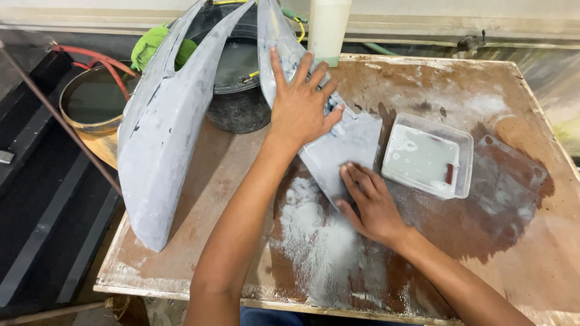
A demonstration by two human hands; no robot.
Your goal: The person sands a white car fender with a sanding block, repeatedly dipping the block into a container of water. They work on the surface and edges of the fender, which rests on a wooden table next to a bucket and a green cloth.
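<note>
Two hands flat on grey primed panel lying on wet wooden table: left hand spread, pressing; right hand flat on lower tip, grasping nothing. Beside it, clear rectangular tub; behind, white bottle.

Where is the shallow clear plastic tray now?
In the head view, the shallow clear plastic tray sits on the wet wooden table, just right of the right hand and grey panel.
</note>
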